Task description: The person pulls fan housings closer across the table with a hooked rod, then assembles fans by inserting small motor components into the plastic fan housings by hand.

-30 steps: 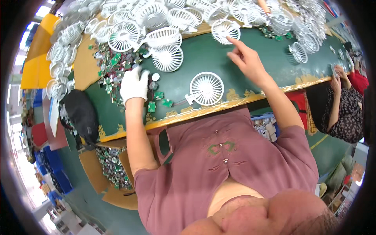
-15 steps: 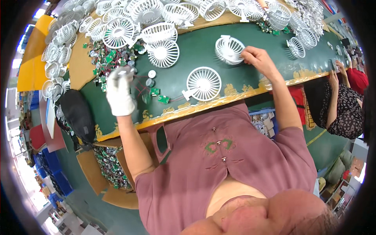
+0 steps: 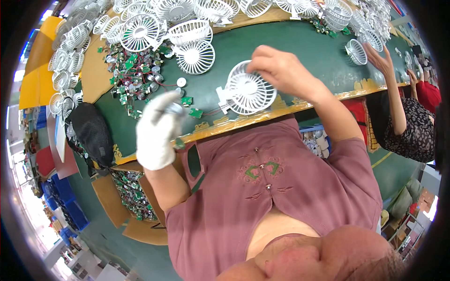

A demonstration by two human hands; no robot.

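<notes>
My left hand (image 3: 158, 133), in a white glove, is closed round a small silver motor (image 3: 174, 108). A small green board (image 3: 179, 143) shows just below the glove, blurred. With bent fingers my right hand (image 3: 283, 72) grips the rim of a white fan grille (image 3: 238, 70). Two round white slatted grilles overlap here at the table's front edge, the other fan grille (image 3: 257, 96) lying partly across it; which one lies on top is hard to tell. A green circuit board (image 3: 196, 113) lies left of them, with a thin red wire running toward the grilles.
Loose motors and boards (image 3: 133, 77) lie in a heap at the left of the green table (image 3: 300, 49). Piled white grilles (image 3: 176, 9) line the back. A black mesh cap (image 3: 93, 133) sits at the left edge, above a carton of boards (image 3: 133, 194). A co-worker's hand (image 3: 380, 61) reaches in at right.
My right hand has brought its grille left and nearer, over the one lying there. My left hand has come nearer and right, away from the heap, with the motor. A co-worker's hand has reached toward the grilles.
</notes>
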